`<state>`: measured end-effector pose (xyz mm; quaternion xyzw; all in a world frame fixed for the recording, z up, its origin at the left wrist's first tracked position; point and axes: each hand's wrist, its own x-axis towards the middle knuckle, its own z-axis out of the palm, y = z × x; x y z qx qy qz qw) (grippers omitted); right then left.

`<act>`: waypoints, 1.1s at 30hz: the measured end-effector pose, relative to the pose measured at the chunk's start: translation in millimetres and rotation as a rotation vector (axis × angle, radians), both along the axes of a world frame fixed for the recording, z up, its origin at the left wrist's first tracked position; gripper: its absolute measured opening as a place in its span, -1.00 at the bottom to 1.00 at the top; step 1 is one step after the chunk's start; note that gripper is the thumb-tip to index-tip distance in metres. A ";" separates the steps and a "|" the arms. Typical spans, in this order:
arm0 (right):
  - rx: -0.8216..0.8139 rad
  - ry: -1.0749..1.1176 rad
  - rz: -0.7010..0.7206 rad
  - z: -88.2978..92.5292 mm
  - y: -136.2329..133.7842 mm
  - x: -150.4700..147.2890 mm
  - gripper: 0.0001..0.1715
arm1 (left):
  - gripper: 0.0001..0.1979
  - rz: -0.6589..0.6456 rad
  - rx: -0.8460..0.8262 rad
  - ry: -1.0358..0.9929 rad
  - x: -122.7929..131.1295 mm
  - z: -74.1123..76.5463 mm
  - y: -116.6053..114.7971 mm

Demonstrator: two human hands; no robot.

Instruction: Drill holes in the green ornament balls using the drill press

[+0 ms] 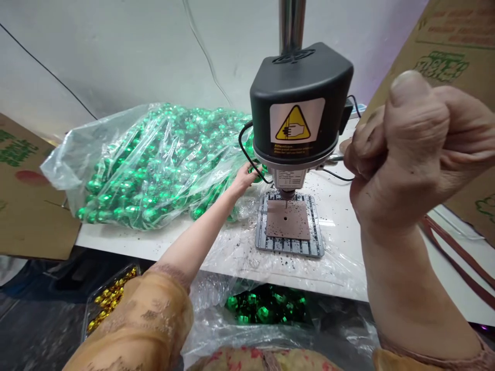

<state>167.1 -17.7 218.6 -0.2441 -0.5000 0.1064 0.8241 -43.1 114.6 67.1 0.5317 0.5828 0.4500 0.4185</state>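
A small black bench drill press (301, 98) stands on a white table. Its bit points down at a brown board (288, 221) with a hole in it, lying on the slotted metal base (315, 242). My right hand (402, 149) is closed in a fist round the feed lever (337, 158) on the press's right side. My left hand (243, 180) reaches to the left of the press, its fingers closed against a shiny green faceted ball (262, 171) and partly behind a black cord. Beside it, a clear plastic bag (154, 165) bulges with green balls.
Dark shavings lie around the base. Below the table edge, more green balls (266, 309) sit in plastic, and gold balls (112, 299) fill a tray at the left. Cardboard boxes (31, 190) flank the table. Brown straps (456, 257) lie at the right.
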 end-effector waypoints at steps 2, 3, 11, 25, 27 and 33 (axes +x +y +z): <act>0.009 0.004 0.003 -1.2 -1.2 -0.2 -0.49 | -0.72 -0.025 -0.067 -0.069 -5.3 4.1 -25.1; 0.006 0.006 0.004 -1.6 -1.5 -0.3 -0.49 | -0.66 -0.045 -0.094 -0.121 -7.4 5.8 -38.8; 0.119 0.006 0.035 -2.5 5.9 -0.8 -0.47 | -0.35 -0.035 0.069 -0.314 1.7 -9.5 -118.2; 0.082 -0.024 -0.006 -2.9 3.4 -0.6 -0.40 | -0.35 -0.239 0.211 -0.215 31.5 -50.0 -116.2; 0.068 -0.034 -0.017 -3.0 3.0 -0.7 -0.41 | -0.36 -0.256 0.224 -0.231 34.1 -51.5 -115.6; 0.044 -0.062 -0.036 -2.9 1.5 -0.5 -0.44 | -0.31 -0.295 0.228 -0.156 36.9 -54.9 -117.2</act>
